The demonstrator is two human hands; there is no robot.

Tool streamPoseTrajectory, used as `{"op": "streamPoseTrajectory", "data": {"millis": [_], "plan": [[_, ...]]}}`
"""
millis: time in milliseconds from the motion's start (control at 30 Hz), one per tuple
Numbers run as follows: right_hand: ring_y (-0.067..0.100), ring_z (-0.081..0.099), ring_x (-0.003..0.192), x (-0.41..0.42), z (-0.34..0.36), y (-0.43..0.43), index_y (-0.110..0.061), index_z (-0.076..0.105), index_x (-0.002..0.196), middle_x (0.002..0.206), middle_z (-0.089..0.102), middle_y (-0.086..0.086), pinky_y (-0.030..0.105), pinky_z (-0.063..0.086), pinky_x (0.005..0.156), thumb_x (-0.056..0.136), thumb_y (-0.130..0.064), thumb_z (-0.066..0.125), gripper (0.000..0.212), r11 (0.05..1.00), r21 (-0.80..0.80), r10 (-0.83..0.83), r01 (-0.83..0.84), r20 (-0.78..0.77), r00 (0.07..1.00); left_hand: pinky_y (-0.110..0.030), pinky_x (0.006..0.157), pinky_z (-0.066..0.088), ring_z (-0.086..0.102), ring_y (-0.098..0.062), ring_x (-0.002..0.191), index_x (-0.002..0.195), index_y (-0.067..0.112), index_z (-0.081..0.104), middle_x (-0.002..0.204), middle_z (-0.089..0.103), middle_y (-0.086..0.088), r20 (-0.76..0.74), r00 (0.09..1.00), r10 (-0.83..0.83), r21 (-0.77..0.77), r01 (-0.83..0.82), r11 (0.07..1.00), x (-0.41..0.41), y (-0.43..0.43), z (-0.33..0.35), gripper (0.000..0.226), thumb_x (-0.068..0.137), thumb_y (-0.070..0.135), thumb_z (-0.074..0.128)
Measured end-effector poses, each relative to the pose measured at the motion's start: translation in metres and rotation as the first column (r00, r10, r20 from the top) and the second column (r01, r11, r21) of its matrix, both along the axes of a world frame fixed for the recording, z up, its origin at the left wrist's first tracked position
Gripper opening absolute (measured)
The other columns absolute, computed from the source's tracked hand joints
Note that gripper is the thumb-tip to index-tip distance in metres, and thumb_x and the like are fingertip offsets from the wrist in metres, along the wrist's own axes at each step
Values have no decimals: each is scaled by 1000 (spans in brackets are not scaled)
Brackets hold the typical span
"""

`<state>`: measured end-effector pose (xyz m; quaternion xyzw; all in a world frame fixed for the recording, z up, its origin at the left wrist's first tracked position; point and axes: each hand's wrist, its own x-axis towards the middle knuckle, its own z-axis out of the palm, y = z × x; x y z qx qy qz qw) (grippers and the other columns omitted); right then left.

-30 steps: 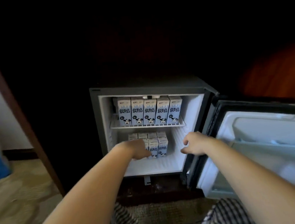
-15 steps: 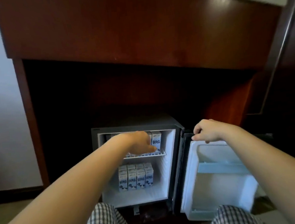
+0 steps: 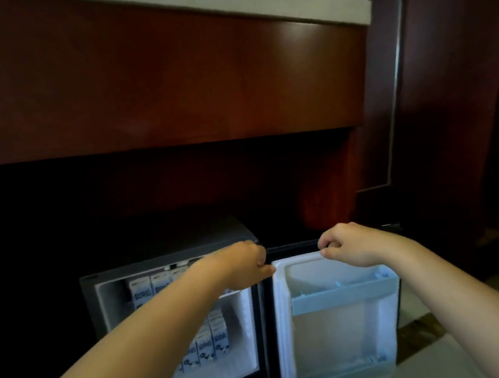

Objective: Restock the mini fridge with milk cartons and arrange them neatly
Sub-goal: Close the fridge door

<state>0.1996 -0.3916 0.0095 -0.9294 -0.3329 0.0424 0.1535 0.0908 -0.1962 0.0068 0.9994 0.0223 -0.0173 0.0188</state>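
The right hand [image 3: 352,244] grips the door [image 3: 338,325] by its top edge; the left hand [image 3: 243,264] beside it has an unclear grip. Close gently, drawing that hand clear first.

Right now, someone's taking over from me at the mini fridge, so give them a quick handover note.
Right hand grips the top edge of the open fridge door.
Left hand is at the mini fridge top front corner, beside the door; its hold is unclear.
Upper milk cartons stand on the shelf, lower milk cartons on the fridge floor.
Stocking looks done.
Left: straighten if needed, shut the door.
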Motion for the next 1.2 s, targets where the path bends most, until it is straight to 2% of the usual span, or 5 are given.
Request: {"op": "streamPoseTrajectory", "data": {"millis": [167,400,700,933,1200], "plan": [[26,57,113,53,-24,5,-18,60,121,120,62,6,40,46,96,97,-31,45,31,998,-15,-53,53,3,999,-44,103,36,41,-30,124,137,15,39,141,37,-9,-58,995,-79,92,84,992,45,-16,-13,53,96,49,37],[18,15,146,140,-74,48,-22,29,147,157,22,0,38,12,117,101,-42,30,51,982,-86,-145,168,227,963,-41,119,7,5,-24,147,151,16,-3,160,0,-6,-76,993,-92,66,97,993,137,0,-48,78,95,51,38],[23,53,118,195,-108,49,-37,57,124,120,64,-3,39,31,104,75,-69,1,80,984,-1,-161,177,414,896,-41,90,43,54,-29,114,131,11,34,127,52,-9,-7,993,-116,94,116,989,221,9,-83,64,90,60,40],[29,59,98,192,-106,46,-30,69,104,93,67,-1,40,33,93,78,-64,18,66,981,70,-194,181,343,919,-51,116,13,60,-29,107,139,10,25,119,59,-10,-67,991,-119,201,130,971,219,6,-70,75,88,63,38],[28,56,102,151,-76,38,-31,63,107,99,63,-1,38,27,94,78,-57,11,65,947,-164,-274,277,41,961,-55,115,6,57,-27,115,129,18,37,120,62,-4,-257,965,-54,-76,35,997,209,3,-48,72,77,63,58]]}}
